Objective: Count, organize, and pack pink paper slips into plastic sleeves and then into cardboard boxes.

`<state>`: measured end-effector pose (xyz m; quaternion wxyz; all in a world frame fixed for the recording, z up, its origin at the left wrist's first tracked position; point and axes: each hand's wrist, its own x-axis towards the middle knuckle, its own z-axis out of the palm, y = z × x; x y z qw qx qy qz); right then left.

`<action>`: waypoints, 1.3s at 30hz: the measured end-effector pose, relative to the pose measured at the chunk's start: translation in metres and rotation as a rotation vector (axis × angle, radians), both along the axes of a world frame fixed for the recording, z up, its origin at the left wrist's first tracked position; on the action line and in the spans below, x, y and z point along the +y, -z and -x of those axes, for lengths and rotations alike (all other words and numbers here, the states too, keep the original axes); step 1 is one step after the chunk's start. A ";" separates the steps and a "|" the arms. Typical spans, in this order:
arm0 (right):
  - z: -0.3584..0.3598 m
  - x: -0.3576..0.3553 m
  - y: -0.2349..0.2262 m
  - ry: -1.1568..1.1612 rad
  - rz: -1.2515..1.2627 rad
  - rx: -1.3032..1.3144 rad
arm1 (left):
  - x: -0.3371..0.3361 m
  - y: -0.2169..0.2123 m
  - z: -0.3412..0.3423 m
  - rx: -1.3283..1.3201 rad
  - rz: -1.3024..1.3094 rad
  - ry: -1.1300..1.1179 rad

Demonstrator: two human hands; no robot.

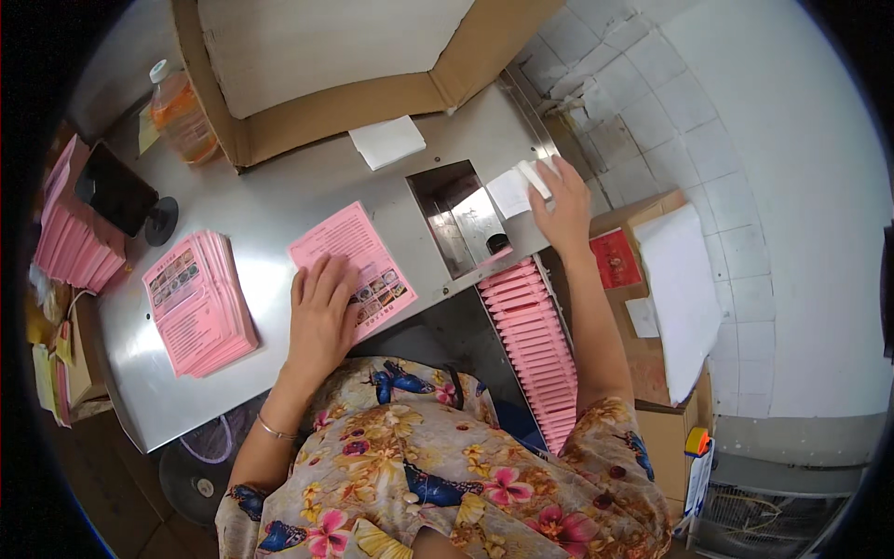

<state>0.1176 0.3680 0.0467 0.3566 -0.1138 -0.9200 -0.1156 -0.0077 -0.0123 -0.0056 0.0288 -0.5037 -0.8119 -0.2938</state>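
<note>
Looks like the sheet-steadying step to me: left hand point(324, 293) lies loose and flat on the pink sheet point(345, 235) on the metal table point(279, 207), right hand point(562, 207) touches a white piece point(535, 179) (can't tell if gripped), so next probably calls for gentle pressure.

Metal-topped table point(270, 200) across middle, set slantwise, surface smooth and shiny. Bright glare of light on its left part. White square-tiled wall point(736, 279) along right, joints grey, tiles grimy near table's far right corner. Plain pale wall point(819, 242) beyond tiles. Grey wire-fronted unit point(773, 522) low at right. Space under table's left end dim, brownish.
</note>
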 end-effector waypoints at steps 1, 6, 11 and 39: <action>-0.001 0.013 0.004 0.002 -0.001 0.000 | 0.000 -0.002 0.000 0.039 0.027 -0.032; -0.007 0.024 0.018 0.084 0.638 0.146 | -0.002 0.002 0.004 0.051 0.111 -0.023; 0.009 -0.074 0.002 -0.464 0.243 0.022 | 0.009 0.008 0.004 -0.021 0.022 0.056; 0.025 -0.096 0.004 -0.442 0.330 -0.098 | 0.025 -0.020 0.016 -0.145 -0.035 -0.127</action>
